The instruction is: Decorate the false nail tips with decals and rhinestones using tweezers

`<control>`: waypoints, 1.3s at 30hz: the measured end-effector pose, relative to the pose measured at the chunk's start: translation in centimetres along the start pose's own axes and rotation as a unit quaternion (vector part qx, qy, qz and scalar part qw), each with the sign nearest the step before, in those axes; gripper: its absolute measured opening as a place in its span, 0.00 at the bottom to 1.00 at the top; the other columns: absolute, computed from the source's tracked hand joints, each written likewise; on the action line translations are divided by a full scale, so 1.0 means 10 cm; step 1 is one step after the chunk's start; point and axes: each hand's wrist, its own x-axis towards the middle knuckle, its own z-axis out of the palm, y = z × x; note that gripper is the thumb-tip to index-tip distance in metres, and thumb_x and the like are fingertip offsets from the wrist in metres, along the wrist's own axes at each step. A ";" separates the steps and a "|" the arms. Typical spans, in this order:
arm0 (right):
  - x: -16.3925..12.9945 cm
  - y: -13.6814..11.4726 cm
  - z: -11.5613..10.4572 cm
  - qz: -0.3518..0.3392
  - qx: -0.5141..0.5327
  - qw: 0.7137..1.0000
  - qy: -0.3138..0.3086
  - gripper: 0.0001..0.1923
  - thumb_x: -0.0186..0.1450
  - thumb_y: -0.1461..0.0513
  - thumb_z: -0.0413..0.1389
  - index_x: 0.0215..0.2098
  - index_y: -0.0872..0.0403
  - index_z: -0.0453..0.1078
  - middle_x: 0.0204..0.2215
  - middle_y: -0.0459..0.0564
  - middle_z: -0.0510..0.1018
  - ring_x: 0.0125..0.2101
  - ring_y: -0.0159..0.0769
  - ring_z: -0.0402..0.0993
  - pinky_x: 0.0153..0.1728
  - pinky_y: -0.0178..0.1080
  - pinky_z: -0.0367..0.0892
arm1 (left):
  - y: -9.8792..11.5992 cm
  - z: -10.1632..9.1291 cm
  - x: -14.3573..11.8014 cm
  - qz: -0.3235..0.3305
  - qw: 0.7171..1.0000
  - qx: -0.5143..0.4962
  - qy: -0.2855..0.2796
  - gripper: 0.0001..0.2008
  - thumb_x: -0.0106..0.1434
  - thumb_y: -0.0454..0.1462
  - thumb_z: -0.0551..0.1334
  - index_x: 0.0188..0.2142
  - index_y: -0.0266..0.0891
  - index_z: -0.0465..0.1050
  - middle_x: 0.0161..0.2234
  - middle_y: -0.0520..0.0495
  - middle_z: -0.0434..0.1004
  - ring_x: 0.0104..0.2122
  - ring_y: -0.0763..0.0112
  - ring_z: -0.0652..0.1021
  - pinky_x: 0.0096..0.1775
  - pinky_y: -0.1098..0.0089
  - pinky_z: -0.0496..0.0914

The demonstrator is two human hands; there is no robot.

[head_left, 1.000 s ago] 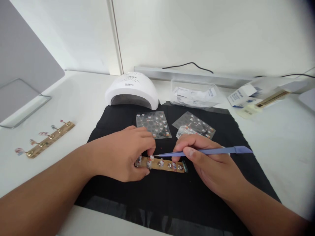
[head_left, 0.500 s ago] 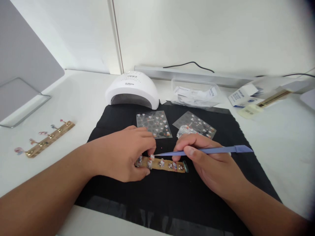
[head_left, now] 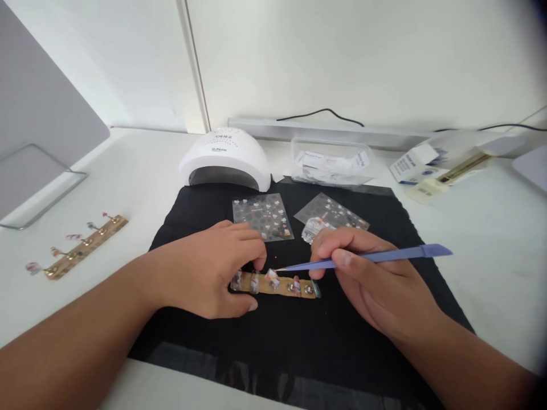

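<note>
A golden nail holder strip (head_left: 282, 287) with several decorated false nails lies on the black mat (head_left: 299, 336). My left hand (head_left: 213, 273) rests on the strip's left end, fingers pinching it. My right hand (head_left: 376, 285) grips blue tweezers (head_left: 367, 259) whose tip points at a nail near the strip's middle. Two sticker sheets lie behind the hands: one (head_left: 262, 215) at the centre, another (head_left: 331, 215) to its right.
A white nail lamp (head_left: 224, 159) stands at the mat's far edge, next to a clear box of papers (head_left: 331, 162). A second golden strip with nails (head_left: 79, 246) lies on the white table at left. Boxes (head_left: 427, 165) sit far right; a grey stand (head_left: 38, 136) far left.
The tweezers' tip has shifted right from the nail by my left fingers to one nearer the strip's middle, and the handle has tilted up. My left hand stays on the strip.
</note>
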 end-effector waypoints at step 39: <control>0.10 -0.12 -0.16 0.019 0.055 0.997 0.045 0.04 0.61 0.64 0.62 0.30 0.53 0.80 0.19 0.44 0.77 0.20 0.27 0.73 0.24 0.29 0.66 | 0.00 0.04 -0.03 0.029 0.999 0.025 0.020 0.16 0.57 0.39 0.66 0.44 0.40 0.67 0.42 0.50 0.72 0.43 0.62 0.73 0.47 0.59 0.63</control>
